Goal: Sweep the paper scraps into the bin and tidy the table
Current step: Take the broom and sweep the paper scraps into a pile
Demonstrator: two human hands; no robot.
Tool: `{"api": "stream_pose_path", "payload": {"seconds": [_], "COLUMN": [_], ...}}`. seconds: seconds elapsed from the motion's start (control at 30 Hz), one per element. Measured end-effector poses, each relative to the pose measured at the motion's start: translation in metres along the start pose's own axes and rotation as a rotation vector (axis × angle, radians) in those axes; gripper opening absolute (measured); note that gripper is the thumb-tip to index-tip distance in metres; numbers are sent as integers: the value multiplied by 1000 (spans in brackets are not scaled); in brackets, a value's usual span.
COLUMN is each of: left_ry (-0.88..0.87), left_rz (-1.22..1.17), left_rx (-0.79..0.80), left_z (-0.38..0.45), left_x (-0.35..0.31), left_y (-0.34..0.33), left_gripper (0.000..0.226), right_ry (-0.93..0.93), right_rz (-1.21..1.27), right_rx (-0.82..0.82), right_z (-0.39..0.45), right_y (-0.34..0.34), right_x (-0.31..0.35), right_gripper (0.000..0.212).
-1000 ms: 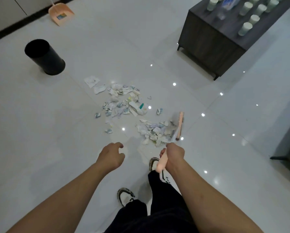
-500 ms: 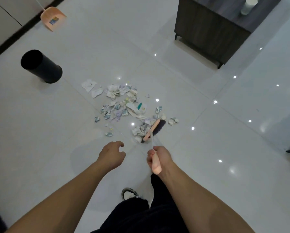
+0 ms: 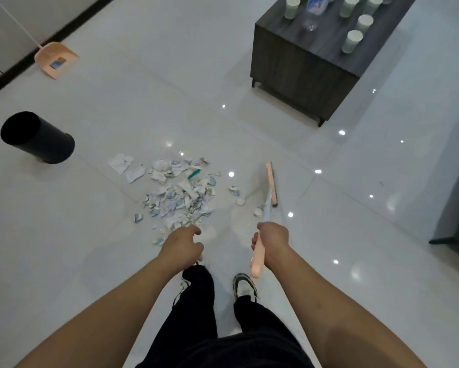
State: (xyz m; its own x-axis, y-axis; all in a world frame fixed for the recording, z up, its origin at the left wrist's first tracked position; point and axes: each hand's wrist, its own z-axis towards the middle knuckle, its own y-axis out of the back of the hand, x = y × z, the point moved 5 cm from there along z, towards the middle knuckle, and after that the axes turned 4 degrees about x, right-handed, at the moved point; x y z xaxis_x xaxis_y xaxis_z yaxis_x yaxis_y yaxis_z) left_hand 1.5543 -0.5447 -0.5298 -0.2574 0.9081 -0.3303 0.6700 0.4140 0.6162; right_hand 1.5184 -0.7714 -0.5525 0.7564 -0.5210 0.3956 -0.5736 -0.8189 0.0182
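Observation:
A heap of torn paper scraps [image 3: 179,193] lies on the white tiled floor in front of my feet, with a few stray bits [image 3: 240,201] to its right. My right hand [image 3: 272,241] grips the pink handle of a broom [image 3: 272,185], whose head stands on the floor to the right of the heap and the stray bits. My left hand [image 3: 181,247] hangs loosely curled above the near edge of the heap and holds nothing. A black bin [image 3: 38,138] stands on the floor at the left.
A pink dustpan [image 3: 55,59] with a long handle leans at the wall, far left. A dark low table [image 3: 313,57] at the upper right carries several paper cups [image 3: 351,41] and a plastic bottle [image 3: 312,11]. My shoes [image 3: 244,286] are just below my hands.
The broom head has swung from the middle of the scraps out to their right. The heap sits tighter, further left. My left hand has kept its pose.

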Motion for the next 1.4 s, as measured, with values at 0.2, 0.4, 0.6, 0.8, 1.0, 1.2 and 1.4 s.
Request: {"api": "stream_pose_path", "payload": {"seconds": [0.2, 0.4, 0.6, 0.8, 1.0, 1.2, 1.4], "left_ry": [1, 47, 78, 105, 180, 241, 194], "left_rz": [-41, -55, -123, -214, -253, -216, -124], "left_rx": [26, 56, 34, -38, -62, 0, 77], "left_z": [41, 85, 117, 137, 143, 145, 157], "left_x": [40, 88, 116, 131, 135, 102, 20], "left_y": [41, 92, 151, 196, 189, 149, 113], "left_gripper": [43, 45, 47, 46, 46, 46, 47], "right_ry": [-88, -230, -198, -16, -79, -266, -454], "right_rz": [-3, -116, -206, -384, -243, -8, 175], "right_rx": [-141, 78, 204, 59, -124, -151, 204], "right_z": [34, 21, 4, 4, 44, 74, 61], "right_y": [-18, -108, -179, -231, -210, -160, -118], "right_x": [1, -11, 47, 103, 102, 80, 79], "right_gripper": [15, 10, 17, 13, 11, 21, 29]}}
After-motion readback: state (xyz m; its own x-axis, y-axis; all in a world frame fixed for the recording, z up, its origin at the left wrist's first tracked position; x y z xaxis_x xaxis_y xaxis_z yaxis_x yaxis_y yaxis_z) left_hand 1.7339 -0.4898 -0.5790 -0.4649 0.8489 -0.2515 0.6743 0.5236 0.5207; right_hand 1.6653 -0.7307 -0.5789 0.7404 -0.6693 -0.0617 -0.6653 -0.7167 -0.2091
